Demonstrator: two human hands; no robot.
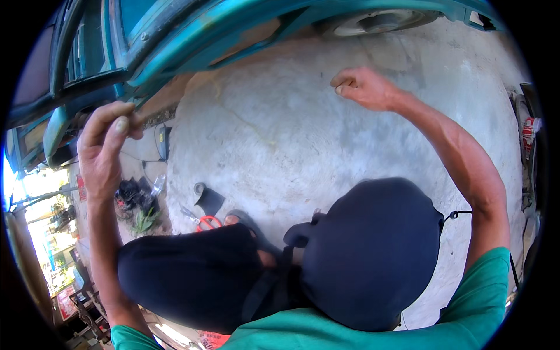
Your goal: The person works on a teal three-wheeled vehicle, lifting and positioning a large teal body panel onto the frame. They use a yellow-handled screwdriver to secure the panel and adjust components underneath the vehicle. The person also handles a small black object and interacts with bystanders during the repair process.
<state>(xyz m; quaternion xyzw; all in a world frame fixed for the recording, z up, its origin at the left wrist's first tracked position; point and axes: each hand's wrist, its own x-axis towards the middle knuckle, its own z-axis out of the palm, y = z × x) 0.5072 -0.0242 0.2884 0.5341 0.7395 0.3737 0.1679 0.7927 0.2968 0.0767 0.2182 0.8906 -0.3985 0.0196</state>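
My left hand (106, 149) is raised at the left, beside the lower edge of a teal vehicle body (192, 44). Its fingers are bent and the thumb presses toward them; whatever they may pinch is too small or hidden to name. My right hand (364, 88) hangs over the concrete floor (262, 146), below the vehicle's wheel (376, 23). Its fingers curl against the thumb, and I cannot make out anything between them. The two hands are far apart.
Near my foot lie red-handled scissors (209, 223) and a partly unrolled dark sheet (211, 200). Further left are a crumpled black plastic bag (134, 193), a green plant (146, 220) and a dark box-like thing with a cord (164, 143). Clutter lines the right edge.
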